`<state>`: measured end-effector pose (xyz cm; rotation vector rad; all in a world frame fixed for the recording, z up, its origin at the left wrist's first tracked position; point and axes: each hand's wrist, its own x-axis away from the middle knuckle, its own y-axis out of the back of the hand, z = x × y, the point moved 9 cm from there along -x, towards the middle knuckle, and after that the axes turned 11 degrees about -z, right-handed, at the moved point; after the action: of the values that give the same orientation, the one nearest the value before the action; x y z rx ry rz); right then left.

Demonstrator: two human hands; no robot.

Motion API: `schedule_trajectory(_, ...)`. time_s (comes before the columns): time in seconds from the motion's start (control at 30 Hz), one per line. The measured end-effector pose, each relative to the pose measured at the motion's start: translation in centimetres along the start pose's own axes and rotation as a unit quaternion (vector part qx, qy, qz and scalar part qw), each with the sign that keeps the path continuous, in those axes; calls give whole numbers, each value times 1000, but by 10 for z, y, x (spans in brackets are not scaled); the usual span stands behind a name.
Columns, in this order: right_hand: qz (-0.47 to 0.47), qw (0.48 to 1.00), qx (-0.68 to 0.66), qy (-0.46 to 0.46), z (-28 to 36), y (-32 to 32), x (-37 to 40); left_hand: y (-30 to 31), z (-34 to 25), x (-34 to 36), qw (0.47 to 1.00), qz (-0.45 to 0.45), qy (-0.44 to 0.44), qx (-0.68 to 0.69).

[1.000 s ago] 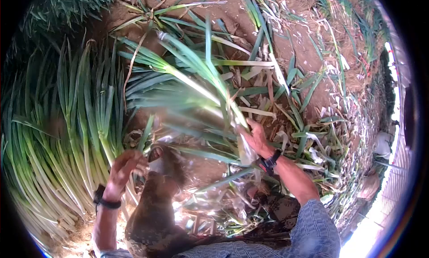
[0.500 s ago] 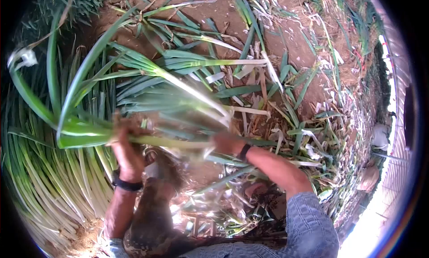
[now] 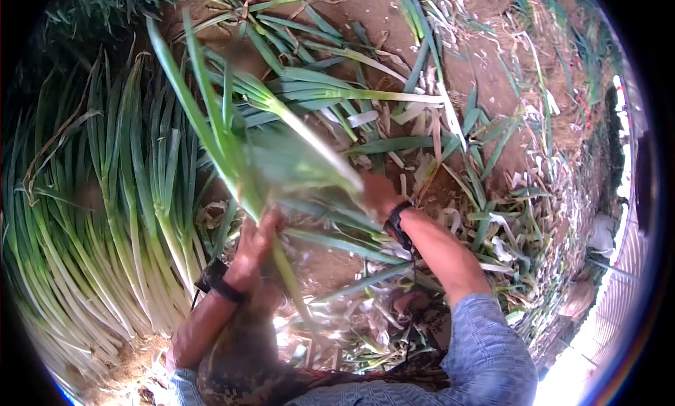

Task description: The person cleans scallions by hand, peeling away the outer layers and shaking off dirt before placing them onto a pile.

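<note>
My left hand grips a long green onion stalk near its pale lower part; its green leaves stick up and to the left, and the white end points down toward my knee. My right hand reaches into a heap of uncleaned green onions lying on the soil ahead, its fingers blurred and partly hidden by leaves. Both wrists carry dark bands. A blue sleeve covers my right arm.
A neat row of cleaned green onions lies along the left. Trimmed leaves and peelings litter the brown soil to the right. My knee in patterned trousers is at the bottom. A fence runs along the far right.
The stalk was held level between both hands; now my left hand alone holds it upright. My right hand has let go and moved up into the heap.
</note>
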<state>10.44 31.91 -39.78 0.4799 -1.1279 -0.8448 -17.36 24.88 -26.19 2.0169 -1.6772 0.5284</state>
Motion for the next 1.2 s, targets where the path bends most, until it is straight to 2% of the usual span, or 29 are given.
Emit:
schedule_trajectory(0.03, 99, 993, -57, -32, 0, -12, 19, -2, 3, 0, 998, -15, -56, 26)
schedule_trajectory(0.07, 54, 975, -214, 14, 27, -2, 48, -3, 6, 1, 992, -29, -113, 50)
schedule_trajectory(0.1, 59, 961, -272, 8, 37, -10, 74, -1, 25, -3, 976, -41, -190, 96)
schedule_trajectory(0.13, 65, 942, -328, 2, 46, -18, 100, -1, 25, -1, 975, -49, -197, 89)
schedule_trajectory(0.17, 118, 947, -291, -58, 37, -37, 119, -1, 24, 0, 974, -57, -204, 83)
schedule_trajectory(0.23, 112, 927, -354, -45, 34, -55, 150, 0, 0, 1, 993, -69, -91, -37)
schedule_trajectory(0.27, 111, 915, -386, -36, 35, -58, 160, 4, 2, -3, 985, -62, -151, -52)
schedule_trajectory(0.33, 135, 887, -438, -62, 45, -37, 190, 21, 14, -18, 978, -47, -193, -61)
schedule_trajectory(0.37, 145, 871, -463, -75, 52, -24, 210, 19, -6, -14, 984, -51, -165, -44)
schedule_trajectory(0.4, 124, 846, -513, -80, 60, -9, 224, 16, -26, -10, 989, -55, -137, -26)
schedule_trajectory(0.43, 97, 842, -526, -72, 63, 7, 237, 14, -59, -3, 990, -57, -129, 26)
schedule_trajectory(0.5, 44, 833, -549, -51, 69, 38, 265, 2, -135, 30, 983, 11, -168, 71)
schedule_trajectory(0.53, -26, 845, -534, -19, 64, 48, 271, 1, -149, 26, 983, 26, -153, 100)
schedule_trajectory(0.57, -45, 830, -555, -24, 69, 59, 287, 0, -160, 24, 981, 41, -138, 127)
schedule_trajectory(0.63, -77, 797, -598, -40, 80, 80, 324, -10, -176, 49, 983, 1, -126, 135)
schedule_trajectory(0.67, -126, 799, -588, 2, 62, 68, 315, -25, -172, 73, 982, 55, -122, 136)
schedule_trajectory(0.7, -121, 802, -585, -11, 66, 68, 330, -42, -155, 84, 978, 101, -116, 144)
schedule_trajectory(0.73, -117, 804, -583, -23, 73, 69, 343, -51, -137, 108, 978, 111, -111, 139)
schedule_trajectory(0.83, -73, 803, -580, -116, 83, 43, 377, -67, -57, 154, 987, 7, -32, 159)
schedule_trajectory(0.87, -75, 820, -560, -94, 87, 38, 388, -78, -24, 160, 977, 52, -38, 201)
schedule_trajectory(0.9, -74, 837, -537, -73, 89, 29, 398, -85, 8, 170, 974, 56, 10, 221)
schedule_trajectory(0.93, -147, 808, -561, -103, 62, -3, 393, -91, 37, 176, 968, 82, 8, 236)
schedule_trajectory(0.97, -171, 796, -573, -91, 44, -30, 388, -96, 60, 184, 962, 105, 6, 253)
schedule_trajectory(1.07, -106, 796, -589, -85, 66, -40, 433, -98, 107, 216, 953, 76, 76, 282)
schedule_trajectory(1.13, -58, 780, -616, -98, 74, -54, 451, -100, 147, 203, 965, 96, 35, 242)
schedule_trajectory(1.17, -70, 787, -603, -115, 69, -65, 451, -94, 131, 224, 963, 93, 32, 252)
schedule_trajectory(1.2, -84, 793, -588, -131, 60, -75, 446, -92, 141, 217, 963, 98, 9, 251)
